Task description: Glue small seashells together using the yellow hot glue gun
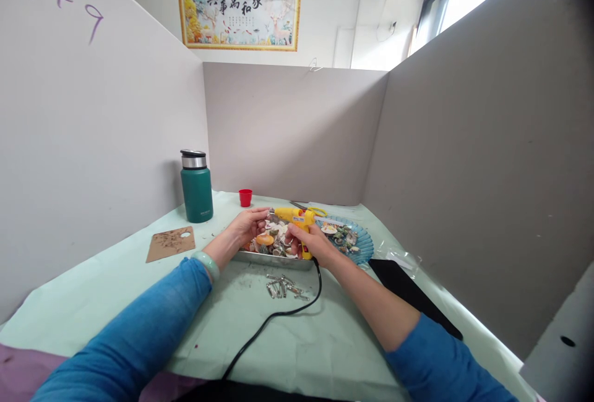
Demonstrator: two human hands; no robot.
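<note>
My right hand (313, 242) is wrapped round the handle of a yellow hot glue gun (297, 216), whose nozzle points left. Just at the nozzle, the fingertips of my left hand (250, 227) are pinched together; what they hold is too small to make out. Under both hands stands a metal tray (273, 260) filled with shells (265, 239) in white, orange and brown. A black cord (283, 313) runs from the gun's handle down to the table's near edge. In front of the tray lies a loose heap of small silvery metal clips (281, 287).
A blue scalloped plate (366, 244) with shells and small pieces sits right of the tray. Yellow-handled scissors (318, 211) lie behind. Leftward are a green bottle (197, 188), a red cup (245, 198) and a brown board (171, 244). A black strip (413, 294) lies rightward; grey partitions (297, 130) enclose the table.
</note>
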